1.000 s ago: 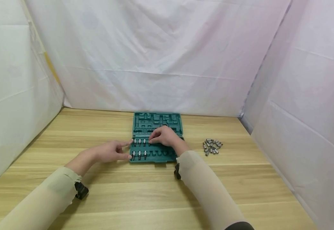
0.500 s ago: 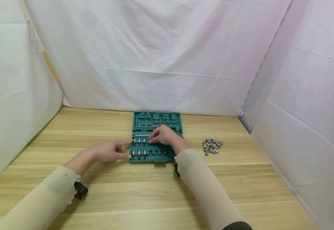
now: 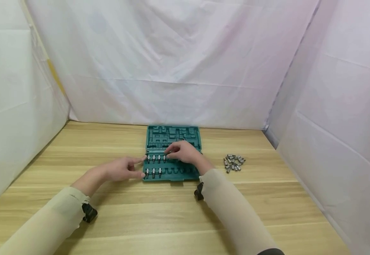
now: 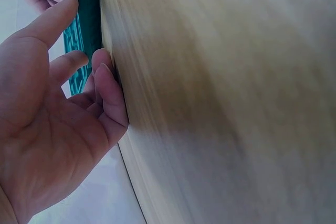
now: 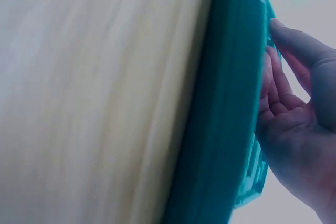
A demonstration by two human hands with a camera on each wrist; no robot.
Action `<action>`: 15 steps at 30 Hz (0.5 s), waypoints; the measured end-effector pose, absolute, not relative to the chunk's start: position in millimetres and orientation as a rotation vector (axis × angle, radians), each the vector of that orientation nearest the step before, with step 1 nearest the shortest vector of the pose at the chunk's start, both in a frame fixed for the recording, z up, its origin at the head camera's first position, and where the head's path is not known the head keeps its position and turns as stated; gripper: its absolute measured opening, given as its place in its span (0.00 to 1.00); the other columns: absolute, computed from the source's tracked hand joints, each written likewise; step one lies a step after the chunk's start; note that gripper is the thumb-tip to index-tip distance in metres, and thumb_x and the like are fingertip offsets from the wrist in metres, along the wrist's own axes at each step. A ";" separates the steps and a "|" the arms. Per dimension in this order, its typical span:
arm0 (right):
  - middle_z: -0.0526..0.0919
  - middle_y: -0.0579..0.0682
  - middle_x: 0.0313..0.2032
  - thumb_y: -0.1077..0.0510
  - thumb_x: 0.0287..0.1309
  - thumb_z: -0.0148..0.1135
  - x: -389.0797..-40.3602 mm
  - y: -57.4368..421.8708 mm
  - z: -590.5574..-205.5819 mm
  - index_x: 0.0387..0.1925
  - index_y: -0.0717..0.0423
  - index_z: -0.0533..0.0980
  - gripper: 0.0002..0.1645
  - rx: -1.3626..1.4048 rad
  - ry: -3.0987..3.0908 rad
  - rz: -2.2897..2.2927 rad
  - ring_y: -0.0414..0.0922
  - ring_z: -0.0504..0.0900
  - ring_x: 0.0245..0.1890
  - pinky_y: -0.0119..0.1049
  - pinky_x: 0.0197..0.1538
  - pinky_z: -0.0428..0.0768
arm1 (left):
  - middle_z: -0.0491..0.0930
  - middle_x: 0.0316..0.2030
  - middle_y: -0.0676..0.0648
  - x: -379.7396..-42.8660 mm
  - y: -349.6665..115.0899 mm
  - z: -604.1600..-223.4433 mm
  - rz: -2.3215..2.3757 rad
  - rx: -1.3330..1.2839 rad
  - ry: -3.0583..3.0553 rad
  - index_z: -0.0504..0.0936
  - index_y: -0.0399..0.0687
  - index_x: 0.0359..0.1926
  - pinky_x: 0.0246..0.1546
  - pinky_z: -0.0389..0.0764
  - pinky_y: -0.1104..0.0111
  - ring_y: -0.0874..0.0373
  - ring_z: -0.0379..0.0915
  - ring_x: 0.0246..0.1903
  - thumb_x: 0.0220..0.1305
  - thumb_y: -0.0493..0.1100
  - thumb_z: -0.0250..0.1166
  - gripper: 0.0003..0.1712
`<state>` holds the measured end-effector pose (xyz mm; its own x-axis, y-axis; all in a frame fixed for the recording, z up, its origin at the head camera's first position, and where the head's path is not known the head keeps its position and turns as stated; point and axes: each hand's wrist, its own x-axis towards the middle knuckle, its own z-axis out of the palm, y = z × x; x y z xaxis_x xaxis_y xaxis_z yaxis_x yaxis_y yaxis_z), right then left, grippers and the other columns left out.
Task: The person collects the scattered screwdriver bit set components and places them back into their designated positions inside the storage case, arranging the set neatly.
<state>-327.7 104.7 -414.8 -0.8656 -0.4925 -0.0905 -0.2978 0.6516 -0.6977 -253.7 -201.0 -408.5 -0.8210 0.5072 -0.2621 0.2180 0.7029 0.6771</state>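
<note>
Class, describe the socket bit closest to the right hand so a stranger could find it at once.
On the wooden table sits an open green case, its lid at the back. In the far row of bits, find the rightmost visible bit, fourth from the left. Unlike its neighbours, it sits next to the right hand.

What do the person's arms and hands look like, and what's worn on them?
The left hand and right hand are bare, without gloves. The left sleeve and right sleeve are pale cream with uneven cuffs. A small black device shows by the left cuff, a second black device by the right. Something dark borders the right sleeve.
</note>
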 end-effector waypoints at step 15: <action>0.87 0.49 0.57 0.43 0.77 0.69 -309.5 212.0 -391.6 0.65 0.45 0.85 0.23 -0.591 2.612 -1.165 0.50 0.85 0.54 0.58 0.57 0.85 | 0.75 0.33 0.46 -254.4 -199.6 -409.7 0.913 0.553 2.481 0.57 0.55 0.88 0.31 0.71 0.65 0.55 0.66 0.31 0.76 0.59 0.71 0.50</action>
<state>-309.5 212.0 -391.6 -0.8949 -0.4447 -0.0367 -0.2699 0.6050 -0.7490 -254.4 -199.6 -409.7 -0.8246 0.5023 -0.2601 0.2138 0.7024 0.6789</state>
